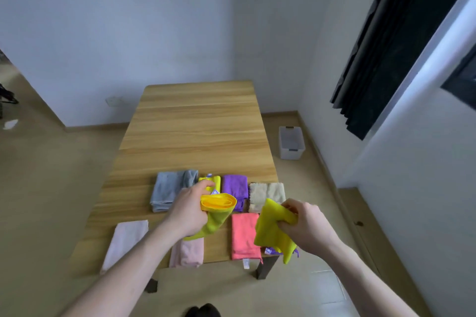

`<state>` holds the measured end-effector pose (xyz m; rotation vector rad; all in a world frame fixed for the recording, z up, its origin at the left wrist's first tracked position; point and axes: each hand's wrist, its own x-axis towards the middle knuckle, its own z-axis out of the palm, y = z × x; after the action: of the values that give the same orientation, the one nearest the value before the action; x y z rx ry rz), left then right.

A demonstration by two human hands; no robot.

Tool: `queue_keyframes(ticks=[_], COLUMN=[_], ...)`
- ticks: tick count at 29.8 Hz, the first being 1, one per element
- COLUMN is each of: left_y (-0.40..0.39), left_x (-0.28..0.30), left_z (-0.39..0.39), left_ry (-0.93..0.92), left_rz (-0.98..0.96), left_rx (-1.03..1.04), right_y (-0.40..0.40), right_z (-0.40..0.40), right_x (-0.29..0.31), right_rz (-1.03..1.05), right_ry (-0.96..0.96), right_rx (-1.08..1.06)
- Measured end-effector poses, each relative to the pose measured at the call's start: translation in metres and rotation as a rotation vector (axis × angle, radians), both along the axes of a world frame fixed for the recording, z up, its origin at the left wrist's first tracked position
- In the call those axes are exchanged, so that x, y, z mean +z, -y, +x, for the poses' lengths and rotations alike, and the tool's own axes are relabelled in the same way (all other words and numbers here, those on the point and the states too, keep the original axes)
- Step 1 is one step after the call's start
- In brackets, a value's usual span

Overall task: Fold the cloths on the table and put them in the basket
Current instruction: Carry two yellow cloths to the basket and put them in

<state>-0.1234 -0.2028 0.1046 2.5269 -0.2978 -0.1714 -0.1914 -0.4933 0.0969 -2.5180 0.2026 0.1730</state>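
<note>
My left hand (192,207) grips a folded yellow cloth (219,210) above the table's near half. My right hand (305,224) pinches a second yellow cloth (273,233), which hangs loose over the table's near right corner. Folded cloths lie on the wooden table (198,131): grey (167,189), yellow (215,181), purple (235,188), beige (268,194), coral (243,235), pink (186,252) and pale white (126,242). A bit of purple cloth (270,250) shows under the hanging yellow one. The clear plastic basket (291,142) stands on the floor right of the table.
The far half of the table is bare wood. A dark curtain (386,41) hangs by the window on the right wall. White walls meet behind the table. Dark shoes (203,311) show at the bottom edge.
</note>
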Motion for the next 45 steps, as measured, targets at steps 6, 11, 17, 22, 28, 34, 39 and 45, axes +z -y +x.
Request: queue_keyframes(ticks=[6,11,17,22,28,34,39,45], left_y=[0.059,0.102,0.163,0.217,0.286,0.365,0.416,0.429], left_x=[0.018,0.02,0.023,0.022,0.02,0.011,0.022,0.025], left_z=[0.011,0.041,0.098,0.127,0.16,0.185,0.192,0.21], left_ry=[-0.017,-0.007,-0.032,-0.093,-0.092,-0.107,-0.104,-0.138], left_rz=[-0.03,-0.069,-0.118,-0.101,-0.071,-0.075,-0.095,-0.129], left_rx=[-0.044,-0.097,-0.209,-0.248,-0.205,-0.077,-0.008,0.081], right_y=[0.05,0.085,0.135,0.187,0.261,0.35,0.411,0.441], right_z=[0.003,0.024,0.055,0.072,0.11,0.152,0.185,0.237], right_x=[0.012,0.02,0.024,0.026,0.024,0.018,0.018,0.019], right_rz=[-0.006,-0.024,-0.056,-0.05,-0.028,-0.053,-0.06,-0.07], right_ry=[0.01,0.004,-0.004,-0.019,-0.017,-0.01,-0.05,-0.046], right_rx=[-0.02,-0.02,-0.102,-0.164,-0.162,-0.081,-0.008,0.076])
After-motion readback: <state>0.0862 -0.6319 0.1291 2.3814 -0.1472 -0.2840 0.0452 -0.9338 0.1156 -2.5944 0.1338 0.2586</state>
